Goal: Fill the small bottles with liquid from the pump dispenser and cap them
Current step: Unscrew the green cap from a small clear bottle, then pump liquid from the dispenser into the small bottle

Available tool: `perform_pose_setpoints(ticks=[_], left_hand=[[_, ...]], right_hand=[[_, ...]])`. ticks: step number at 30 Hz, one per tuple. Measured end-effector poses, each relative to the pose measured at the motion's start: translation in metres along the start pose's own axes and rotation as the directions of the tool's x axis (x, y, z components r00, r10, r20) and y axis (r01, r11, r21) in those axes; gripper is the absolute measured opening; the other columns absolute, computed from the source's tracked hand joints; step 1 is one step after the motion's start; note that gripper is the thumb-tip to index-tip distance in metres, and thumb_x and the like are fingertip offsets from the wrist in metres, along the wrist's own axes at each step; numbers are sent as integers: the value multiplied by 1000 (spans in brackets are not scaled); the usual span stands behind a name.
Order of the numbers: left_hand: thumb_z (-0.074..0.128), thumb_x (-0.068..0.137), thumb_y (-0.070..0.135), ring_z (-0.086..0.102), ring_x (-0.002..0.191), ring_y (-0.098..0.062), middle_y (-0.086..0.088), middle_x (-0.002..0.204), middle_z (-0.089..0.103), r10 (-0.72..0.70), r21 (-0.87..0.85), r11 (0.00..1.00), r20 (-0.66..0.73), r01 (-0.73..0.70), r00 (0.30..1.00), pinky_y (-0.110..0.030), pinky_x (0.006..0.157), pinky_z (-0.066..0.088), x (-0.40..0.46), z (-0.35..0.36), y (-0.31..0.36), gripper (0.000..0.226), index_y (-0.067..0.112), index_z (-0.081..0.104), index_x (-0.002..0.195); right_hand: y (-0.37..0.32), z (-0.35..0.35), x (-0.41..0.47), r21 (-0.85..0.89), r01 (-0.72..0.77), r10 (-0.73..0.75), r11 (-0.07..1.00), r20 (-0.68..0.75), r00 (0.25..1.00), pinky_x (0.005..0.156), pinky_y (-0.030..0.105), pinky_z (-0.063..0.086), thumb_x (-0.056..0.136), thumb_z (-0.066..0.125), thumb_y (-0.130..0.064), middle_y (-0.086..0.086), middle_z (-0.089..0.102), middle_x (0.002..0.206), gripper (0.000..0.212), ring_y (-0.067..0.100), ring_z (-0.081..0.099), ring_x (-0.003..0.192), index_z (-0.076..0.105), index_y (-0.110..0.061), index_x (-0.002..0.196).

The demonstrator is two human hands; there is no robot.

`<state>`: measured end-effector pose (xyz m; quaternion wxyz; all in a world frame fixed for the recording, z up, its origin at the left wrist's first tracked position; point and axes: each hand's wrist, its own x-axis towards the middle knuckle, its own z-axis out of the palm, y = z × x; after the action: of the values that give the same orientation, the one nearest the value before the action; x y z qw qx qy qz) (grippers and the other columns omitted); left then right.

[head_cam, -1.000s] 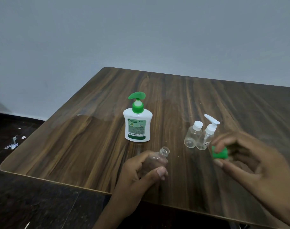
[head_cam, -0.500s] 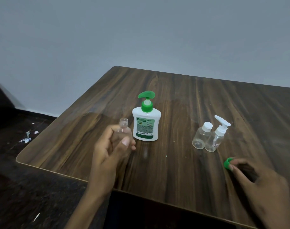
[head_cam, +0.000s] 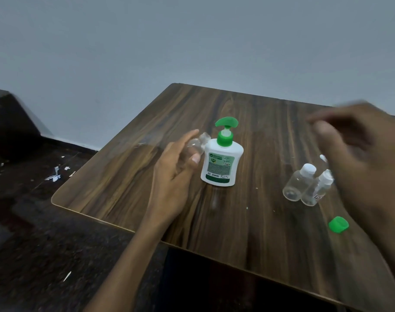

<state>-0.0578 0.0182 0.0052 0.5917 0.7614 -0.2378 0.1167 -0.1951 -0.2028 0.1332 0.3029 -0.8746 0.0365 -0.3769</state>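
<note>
A white pump dispenser [head_cam: 221, 164] with a green pump head stands on the wooden table [head_cam: 128, 176]. My left hand [head_cam: 176, 174] holds a small clear uncapped bottle [head_cam: 197, 146] just left of the dispenser, its open mouth close under the green spout. A green cap [head_cam: 338, 224] lies alone on the table at the right. My right hand [head_cam: 354, 149] is blurred, raised above the table right of the dispenser, fingers loosely spread, holding nothing. It partly hides two more small clear bottles: one with a white screw cap [head_cam: 298, 182], one with a white pump top [head_cam: 316, 190].
The table's front edge runs diagonally from lower left to lower right, with dark floor [head_cam: 34, 221] beyond it. White paper scraps [head_cam: 54, 175] lie on the floor at the left. A grey wall stands behind the table.
My left hand carried the open bottle up beside the dispenser's spout. My right hand let go of the green cap on the table and rose toward the dispenser.
</note>
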Motion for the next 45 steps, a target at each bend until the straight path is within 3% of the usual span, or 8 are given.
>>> perform_pose_setpoints(ticks=[4, 8, 12, 16, 20, 23, 33, 45], left_hand=[[60, 111, 21, 64, 115, -3, 6, 128, 69, 32, 35, 999, -2, -32, 999, -8, 89, 46, 6, 5, 8, 43, 27, 59, 154], [62, 110, 17, 67, 111, -7, 8, 127, 72, 53, 32, 998, -19, -53, 998, -12, 85, 48, 8, 7, 16, 36, 24, 63, 145], [63, 109, 14, 69, 101, -1, 11, 113, 75, 23, -46, 999, -27, -24, 999, -10, 76, 47, 8, 7, 24, 20, 18, 65, 128], [63, 108, 14, 70, 102, -4, 11, 112, 75, 32, -42, 999, -18, -33, 999, -11, 76, 48, 14, 6, 23, 17, 18, 66, 125], [65, 108, 16, 69, 105, -11, 10, 114, 74, 81, 17, 997, -29, -81, 996, -15, 79, 49, 15, 4, 24, 18, 18, 67, 125], [66, 107, 18, 68, 105, -13, 10, 113, 73, 103, 60, 993, -44, -101, 994, -21, 80, 51, 15, 2, 18, 17, 19, 68, 124], [69, 105, 22, 69, 114, -12, 13, 122, 73, 148, 110, 985, -111, -136, 983, -28, 88, 56, 13, -1, 13, 26, 23, 71, 130], [74, 102, 13, 69, 117, -9, 9, 125, 74, 129, 49, 991, -148, -123, 981, -15, 90, 53, 13, 2, 15, 32, 19, 73, 133]], right_hand=[[-19, 72, 71, -53, 45, -39, 998, 107, 993, 83, 35, 54, 94, 51, -37, -14, 69, 88, 20, 2, 65, 86, 66, -25, 95], [5, 129, 112, 30, -111, 99, 993, 254, 962, 75, 42, 59, 89, 47, -34, -3, 72, 75, 25, 13, 71, 69, 67, -19, 87], [14, 149, 119, 77, -223, 179, 972, 374, 910, 58, 28, 53, 92, 45, -22, 2, 73, 65, 24, 12, 69, 57, 68, -13, 89], [16, 156, 118, 53, -202, 168, 978, 378, 911, 59, 23, 45, 93, 45, -24, -2, 72, 61, 25, 8, 67, 58, 69, -17, 88], [16, 160, 121, -33, -175, 174, 984, 382, 908, 72, 33, 55, 88, 44, -19, -5, 72, 65, 22, 9, 69, 67, 66, -18, 90], [23, 170, 113, -126, -179, 213, 976, 363, 907, 79, 42, 57, 80, 38, -13, -2, 72, 77, 29, 23, 69, 83, 63, -26, 88], [17, 173, 112, -276, -137, 244, 951, 404, 882, 85, 44, 54, 79, 41, -10, 6, 67, 97, 32, 29, 64, 94, 58, -21, 104], [10, 165, 110, -258, -138, 220, 956, 326, 919, 81, 43, 54, 85, 42, -6, 3, 66, 98, 32, 26, 62, 91, 58, -20, 109]])
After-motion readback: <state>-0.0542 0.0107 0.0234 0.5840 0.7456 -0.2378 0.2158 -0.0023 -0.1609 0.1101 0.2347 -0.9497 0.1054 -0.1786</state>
